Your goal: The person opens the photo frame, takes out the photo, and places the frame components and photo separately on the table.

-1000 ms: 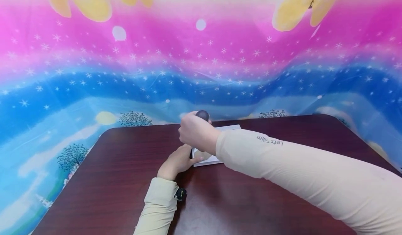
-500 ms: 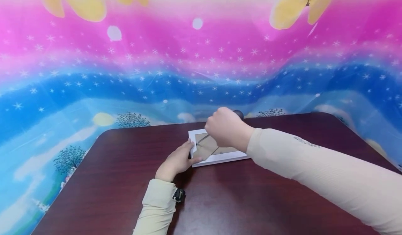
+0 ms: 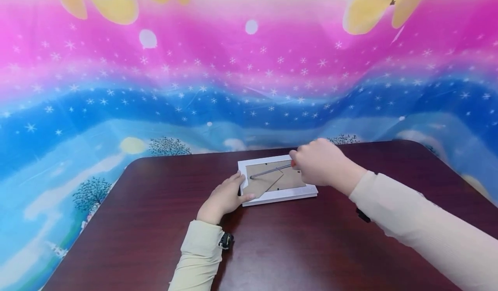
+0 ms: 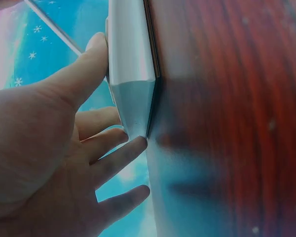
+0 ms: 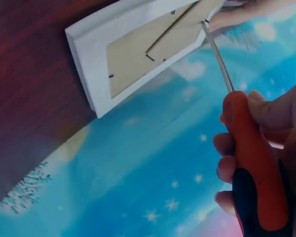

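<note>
A white picture frame [image 3: 276, 198] lies face down, its brown back panel [image 3: 293, 180] with a stand flap and small dark tabs facing up. My left hand [image 3: 223, 198] rests at its left end; the thumb presses on the back while spread, fairly straight fingers [image 4: 121, 160] touch the edge. My right hand [image 3: 323, 161] grips a screwdriver [image 5: 259, 173] with an orange and black handle, fingers curled round it. The metal shaft [image 3: 270, 170] slants down leftward across the panel, and its tip is at the left-hand tab [image 3: 252, 177].
Under the frame is a dark red-brown wooden table [image 3: 155, 187], its far edge just behind the frame. A pink and blue printed cloth [image 3: 218, 79] hangs behind it. Black straps show at both wrists.
My right hand has moved rightward and lower with the screwdriver, uncovering most of the back panel. The screwdriver now lies at a flatter slant. The left hand has stayed on the frame.
</note>
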A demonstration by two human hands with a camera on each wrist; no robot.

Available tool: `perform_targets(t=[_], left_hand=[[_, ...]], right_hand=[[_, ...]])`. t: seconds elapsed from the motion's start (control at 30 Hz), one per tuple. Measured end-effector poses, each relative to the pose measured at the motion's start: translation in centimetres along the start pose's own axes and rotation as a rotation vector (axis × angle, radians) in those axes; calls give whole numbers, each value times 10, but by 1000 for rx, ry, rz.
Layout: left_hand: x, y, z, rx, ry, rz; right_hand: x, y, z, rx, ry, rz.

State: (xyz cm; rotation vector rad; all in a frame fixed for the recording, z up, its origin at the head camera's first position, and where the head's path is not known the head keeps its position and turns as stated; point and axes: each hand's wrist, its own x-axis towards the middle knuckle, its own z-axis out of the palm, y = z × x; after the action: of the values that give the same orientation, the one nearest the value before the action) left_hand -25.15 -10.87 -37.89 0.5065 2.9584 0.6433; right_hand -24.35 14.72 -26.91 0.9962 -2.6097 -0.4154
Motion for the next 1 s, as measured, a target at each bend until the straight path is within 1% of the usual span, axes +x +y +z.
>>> perform_targets(t=[0.1,0.17,0.3,0.4,0.53,0.77,1.0], left_hand=[[1,1,-1,22,7,1],[1,2,-1,40,13,3],[1,5,0,105,25,0],[-1,8,-1,144,31,-10],[-2,8,-1,157,33,-19],[-2,9,0,142,15,-38],[-3,10,-1,131,19,-35]], right_hand=[[-9,9,2,37,13,62],[-16,16,5,82,26,112],[-28,26,14,175,74,217],[-34,31,23,237,69,276],[-39,34,32,302,41,326],[-52,40,46,352,51,411],[-64,46,50,380,85,468]])
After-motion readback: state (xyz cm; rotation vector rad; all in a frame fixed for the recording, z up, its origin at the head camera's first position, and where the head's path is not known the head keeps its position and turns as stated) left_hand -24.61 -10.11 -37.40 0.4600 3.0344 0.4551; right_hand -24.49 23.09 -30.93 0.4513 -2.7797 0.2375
